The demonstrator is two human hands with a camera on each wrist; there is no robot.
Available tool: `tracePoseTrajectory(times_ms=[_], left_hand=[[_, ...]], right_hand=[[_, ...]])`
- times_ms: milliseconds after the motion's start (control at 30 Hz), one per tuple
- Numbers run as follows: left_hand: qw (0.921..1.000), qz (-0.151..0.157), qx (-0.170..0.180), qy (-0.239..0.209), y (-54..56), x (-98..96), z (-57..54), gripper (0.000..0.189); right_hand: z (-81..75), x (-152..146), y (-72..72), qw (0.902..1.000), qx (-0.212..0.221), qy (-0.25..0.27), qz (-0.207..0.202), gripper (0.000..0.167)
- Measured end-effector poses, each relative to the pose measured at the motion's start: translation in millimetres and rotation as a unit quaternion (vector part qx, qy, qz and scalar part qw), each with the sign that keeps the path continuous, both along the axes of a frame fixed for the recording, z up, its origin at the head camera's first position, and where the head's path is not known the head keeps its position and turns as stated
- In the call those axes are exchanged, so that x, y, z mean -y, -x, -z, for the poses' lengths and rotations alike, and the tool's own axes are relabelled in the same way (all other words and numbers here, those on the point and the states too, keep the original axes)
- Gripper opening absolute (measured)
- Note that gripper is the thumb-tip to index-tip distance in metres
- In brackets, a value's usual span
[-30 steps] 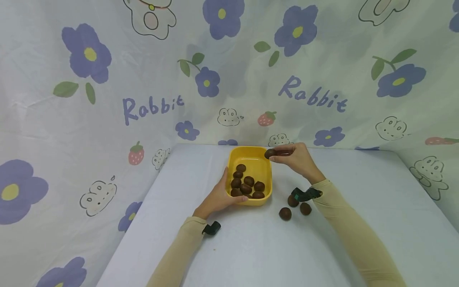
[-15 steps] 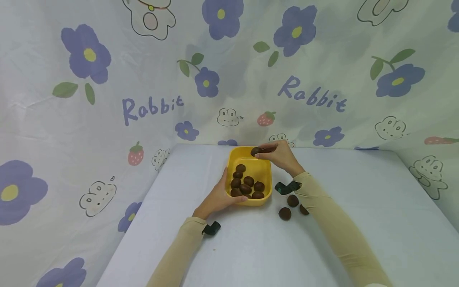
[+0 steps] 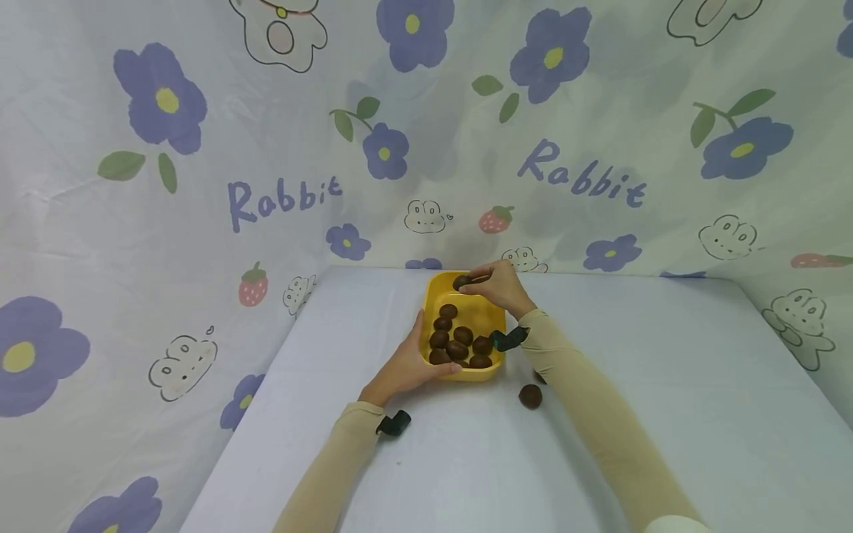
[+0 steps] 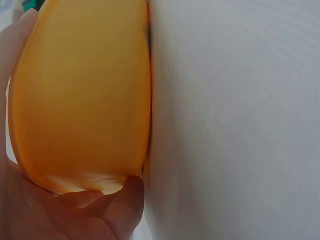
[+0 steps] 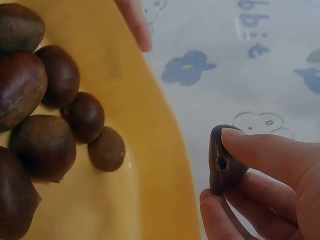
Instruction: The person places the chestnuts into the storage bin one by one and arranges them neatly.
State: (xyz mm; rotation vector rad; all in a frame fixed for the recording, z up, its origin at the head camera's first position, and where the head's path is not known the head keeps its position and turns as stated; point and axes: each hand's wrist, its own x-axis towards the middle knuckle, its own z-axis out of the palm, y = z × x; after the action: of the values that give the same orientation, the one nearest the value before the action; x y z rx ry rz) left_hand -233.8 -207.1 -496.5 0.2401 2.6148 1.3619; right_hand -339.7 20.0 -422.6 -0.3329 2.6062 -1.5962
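A yellow plastic box (image 3: 472,307) stands on the table, with several brown chestnuts (image 3: 457,350) gathered mostly toward its near end. My left hand (image 3: 402,366) grips the box's near left corner, thumb along the front rim; the left wrist view has its fingers against the yellow wall (image 4: 85,100). Over the far end of the box, my right hand (image 3: 503,287) pinches a chestnut (image 5: 222,167) between thumb and fingers. A dark hole shows in that chestnut's side in the right wrist view.
One loose chestnut (image 3: 530,396) lies on the white tabletop (image 3: 453,459) right of the box. Another chestnut (image 3: 540,377) peeks out from behind the right sleeve (image 3: 586,392). A printed cloth (image 3: 426,148) hangs behind the table.
My right hand has moved left with the chestnut, from the box's right rim to over its far end. The right sleeve now covers more of the loose chestnuts. My left hand stays put.
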Motion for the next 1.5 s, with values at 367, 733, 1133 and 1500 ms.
tracePoseTrajectory(times_ms=[367, 733, 1133, 1500], left_hand=[[0.9999, 0.006, -0.004, -0.008, 0.2, -0.7, -0.8, 0.138], [1.0, 0.004, 0.002, -0.004, 0.0, -1.6, -2.9, 0.139], [1.0, 0.0, -0.001, 0.005, -2.1, 0.1, -1.4, 0.144], [1.0, 0.0, -0.007, 0.005, -1.1, 0.0, 0.1, 0.141]], right_hand=[[19.2, 10, 10.9, 0.9994, 0.001, -0.03, 0.016, 0.033], [29.7, 15, 19.6, 0.9938, -0.049, -0.1, -0.003, 0.012], [35.5, 25, 22.5, 0.9763, -0.024, -0.213, -0.027, 0.039], [40.5, 26, 25.0, 0.9721, -0.037, -0.23, -0.029, 0.029]])
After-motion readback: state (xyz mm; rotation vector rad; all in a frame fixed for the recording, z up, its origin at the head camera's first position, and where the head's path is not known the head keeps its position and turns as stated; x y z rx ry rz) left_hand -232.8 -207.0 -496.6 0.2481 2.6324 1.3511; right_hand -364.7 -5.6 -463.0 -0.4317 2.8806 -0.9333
